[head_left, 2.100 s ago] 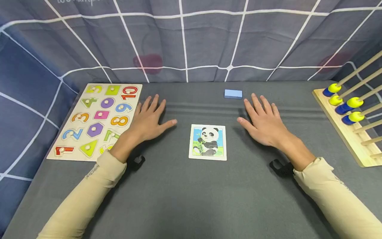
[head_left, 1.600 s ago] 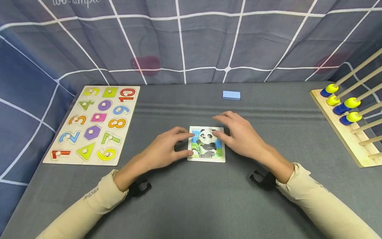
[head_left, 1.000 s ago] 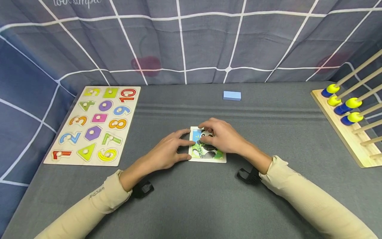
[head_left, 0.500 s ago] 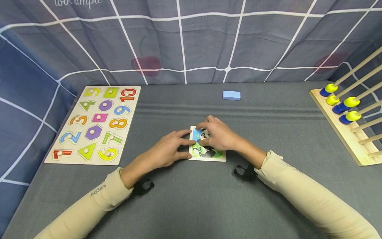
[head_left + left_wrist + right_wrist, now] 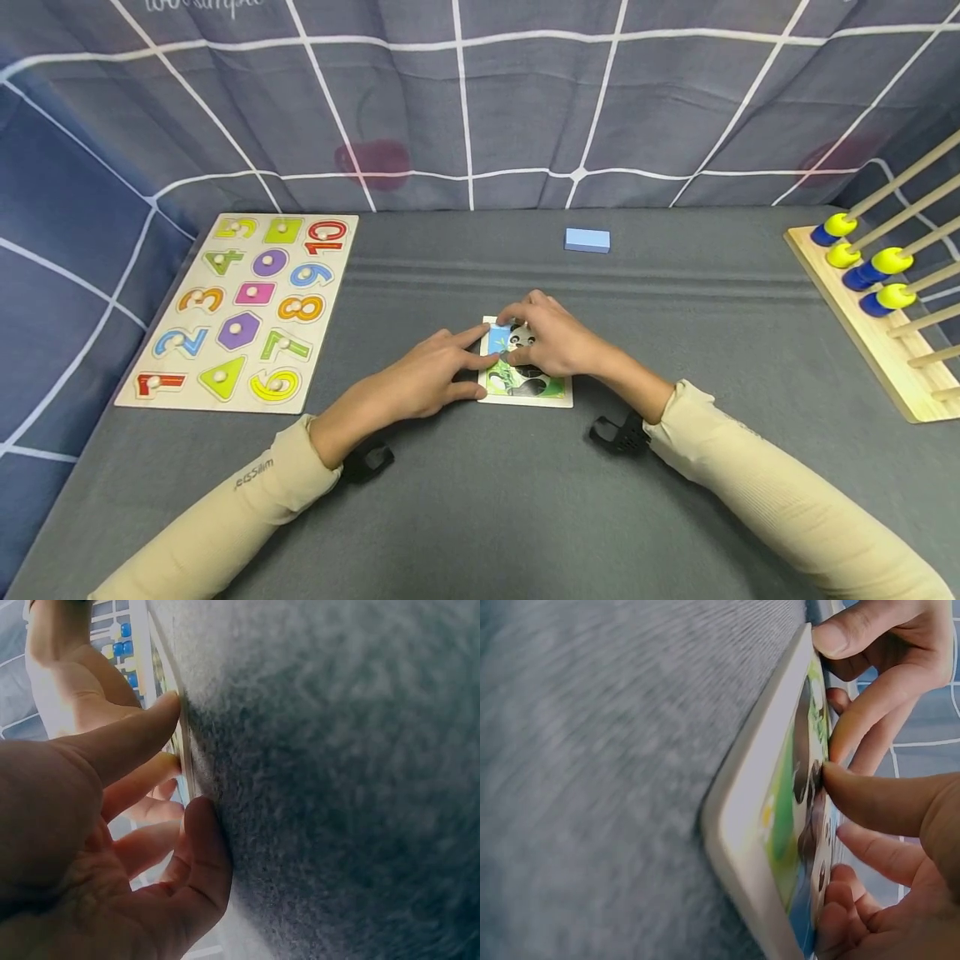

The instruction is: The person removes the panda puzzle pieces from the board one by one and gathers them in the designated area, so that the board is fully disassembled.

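Note:
A square panda puzzle (image 5: 553, 388) with a pale border lies on the grey table in the head view. My left hand (image 5: 420, 377) holds its left side, with the thumb at the near left corner and other fingertips at the border and on the picture. Bent over the top of the picture, my right hand (image 5: 558, 343) hides much of the panda. In the right wrist view its thumb (image 5: 885, 802) and fingertips press on the picture, above the thick rim (image 5: 735, 825). The left wrist view shows the left hand's curled fingers (image 5: 206, 862) against the board's edge.
A number and shape peg board (image 5: 240, 321) lies to the left. Behind the puzzle sits a small blue block (image 5: 587, 241). A wooden peg stand (image 5: 862, 325) with yellow and blue beads is at the right. A dark gridded cloth (image 5: 517, 108) hangs behind the table.
Both hands have come in from lying spread on either side to the puzzle. Over the last second they stay on it with only slight finger movement. The puzzle keeps its place.

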`<state>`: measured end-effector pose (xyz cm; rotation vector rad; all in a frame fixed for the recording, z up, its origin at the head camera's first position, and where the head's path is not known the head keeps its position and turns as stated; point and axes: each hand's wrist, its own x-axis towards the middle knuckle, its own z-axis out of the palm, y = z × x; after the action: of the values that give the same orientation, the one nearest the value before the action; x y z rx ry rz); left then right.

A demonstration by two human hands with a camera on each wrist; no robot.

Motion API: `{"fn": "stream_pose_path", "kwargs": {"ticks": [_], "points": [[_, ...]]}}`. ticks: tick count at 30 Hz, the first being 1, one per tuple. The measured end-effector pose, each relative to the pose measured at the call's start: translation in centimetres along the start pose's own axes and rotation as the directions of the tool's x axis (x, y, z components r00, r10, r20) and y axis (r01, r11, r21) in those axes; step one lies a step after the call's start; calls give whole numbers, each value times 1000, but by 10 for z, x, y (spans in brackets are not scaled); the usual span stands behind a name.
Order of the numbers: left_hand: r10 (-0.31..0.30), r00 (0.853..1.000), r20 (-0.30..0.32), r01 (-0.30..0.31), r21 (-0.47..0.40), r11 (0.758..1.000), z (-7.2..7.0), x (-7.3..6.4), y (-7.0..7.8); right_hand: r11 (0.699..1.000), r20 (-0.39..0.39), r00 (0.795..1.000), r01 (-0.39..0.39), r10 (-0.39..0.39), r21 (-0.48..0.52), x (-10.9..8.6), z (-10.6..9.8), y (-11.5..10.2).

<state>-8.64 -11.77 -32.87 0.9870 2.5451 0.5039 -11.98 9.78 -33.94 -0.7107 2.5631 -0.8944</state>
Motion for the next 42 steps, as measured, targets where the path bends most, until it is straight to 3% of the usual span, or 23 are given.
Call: {"fn": "stream_pose_path", "kwargs": {"ticks": [26, 31, 42], "points": [[-24, 1000, 12, 24, -39, 999, 1, 1, -2, 998, 4, 1000, -8, 8, 59, 1, 1, -1], [-30, 999, 17, 31, -41, 999, 1, 1, -2, 993, 19, 999, -45, 43, 106, 2, 1, -2], [-40, 999, 33, 41, -41, 998, 0, 1, -2, 981, -7, 1000, -18, 20, 193, 0, 1, 2]]}}
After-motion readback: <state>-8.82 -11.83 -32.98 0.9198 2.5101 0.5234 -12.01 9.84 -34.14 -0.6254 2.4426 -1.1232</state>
